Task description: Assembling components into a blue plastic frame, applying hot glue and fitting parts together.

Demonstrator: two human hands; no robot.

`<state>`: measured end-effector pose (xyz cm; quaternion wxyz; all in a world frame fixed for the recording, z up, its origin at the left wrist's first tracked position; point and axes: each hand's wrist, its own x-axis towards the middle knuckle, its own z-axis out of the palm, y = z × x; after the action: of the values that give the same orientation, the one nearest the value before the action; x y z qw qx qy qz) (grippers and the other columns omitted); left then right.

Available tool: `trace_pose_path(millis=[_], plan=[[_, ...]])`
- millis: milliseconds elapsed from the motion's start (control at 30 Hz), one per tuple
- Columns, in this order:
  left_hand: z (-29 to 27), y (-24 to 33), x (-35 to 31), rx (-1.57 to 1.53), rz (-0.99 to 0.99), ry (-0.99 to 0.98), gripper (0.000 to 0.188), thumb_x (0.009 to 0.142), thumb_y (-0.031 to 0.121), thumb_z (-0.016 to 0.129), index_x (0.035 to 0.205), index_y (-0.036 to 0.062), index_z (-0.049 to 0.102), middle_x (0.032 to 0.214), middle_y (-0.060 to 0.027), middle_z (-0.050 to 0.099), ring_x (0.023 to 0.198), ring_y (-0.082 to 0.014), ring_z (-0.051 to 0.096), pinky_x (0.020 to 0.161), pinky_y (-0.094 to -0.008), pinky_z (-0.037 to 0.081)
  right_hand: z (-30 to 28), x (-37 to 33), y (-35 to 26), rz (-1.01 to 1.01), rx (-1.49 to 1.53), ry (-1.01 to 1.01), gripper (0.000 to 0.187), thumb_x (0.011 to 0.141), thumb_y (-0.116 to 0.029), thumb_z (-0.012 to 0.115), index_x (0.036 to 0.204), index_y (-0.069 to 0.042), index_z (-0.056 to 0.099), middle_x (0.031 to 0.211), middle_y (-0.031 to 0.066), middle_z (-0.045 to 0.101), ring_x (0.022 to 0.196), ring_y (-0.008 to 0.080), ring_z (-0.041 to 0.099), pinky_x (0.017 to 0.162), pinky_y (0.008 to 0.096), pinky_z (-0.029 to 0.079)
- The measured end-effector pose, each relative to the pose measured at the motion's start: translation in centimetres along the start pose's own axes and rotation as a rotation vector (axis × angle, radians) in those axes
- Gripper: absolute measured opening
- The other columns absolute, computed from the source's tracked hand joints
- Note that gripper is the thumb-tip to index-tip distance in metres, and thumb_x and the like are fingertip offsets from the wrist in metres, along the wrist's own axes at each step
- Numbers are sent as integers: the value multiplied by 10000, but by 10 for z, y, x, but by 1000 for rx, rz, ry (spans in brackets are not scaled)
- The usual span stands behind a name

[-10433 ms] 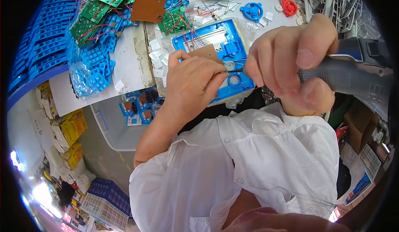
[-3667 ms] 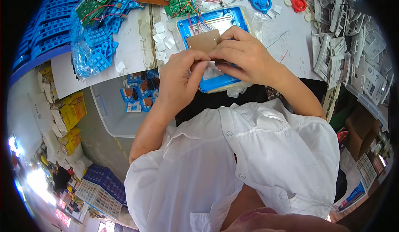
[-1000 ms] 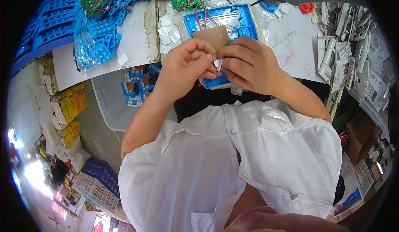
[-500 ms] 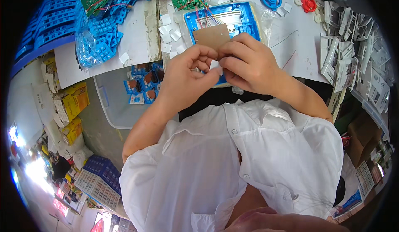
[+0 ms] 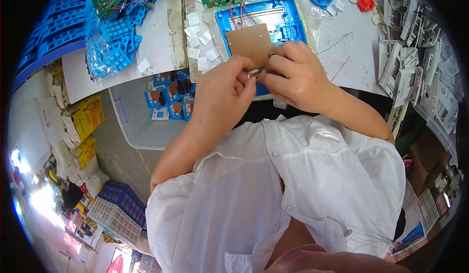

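the left hand (image 5: 222, 94) and right hand (image 5: 293, 75) meet fingertip to fingertip, pinched together on a small metal part (image 5: 255, 72) just under the brown circuit board (image 5: 250, 43), above the blue plastic case (image 5: 288, 21). the part looks tiny; a loose pinch could drop it, or tug the wires (image 5: 242, 11) off the board.

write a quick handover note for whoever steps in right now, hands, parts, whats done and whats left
Left hand: fingers pinch a small silvery part, too small to identify.
Right hand: fingers pinch the same part from the other side, by the edge of the brown circuit board.
The board lies over the blue plastic case on the white table, coloured wires running behind it.
Done: board sits on the case.
Left: the small part is not yet set down; the case looks open.
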<state>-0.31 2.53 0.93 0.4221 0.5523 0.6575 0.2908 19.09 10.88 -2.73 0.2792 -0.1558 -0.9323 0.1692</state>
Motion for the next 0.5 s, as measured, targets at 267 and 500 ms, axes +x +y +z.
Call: trace_pose_path(millis=[267, 500], plan=[[22, -5, -7, 243, 178, 206, 108, 843, 0, 710, 910, 18, 628, 773, -101, 639, 616, -208, 611, 565, -324, 474, 7, 3, -1, 7, -18, -19, 139, 646, -153, 699, 768, -90, 723, 852, -6, 638, 932, 207, 583, 837, 365, 461], [23, -5, -7, 307, 167, 204, 139, 839, -3, 716, 873, 22, 583, 755, -114, 610, 612, -262, 598, 563, -372, 466, 0, 6, -5, 1, -37, -112, 136, 652, -155, 700, 765, -86, 732, 839, -5, 641, 972, 206, 577, 863, 364, 457]])
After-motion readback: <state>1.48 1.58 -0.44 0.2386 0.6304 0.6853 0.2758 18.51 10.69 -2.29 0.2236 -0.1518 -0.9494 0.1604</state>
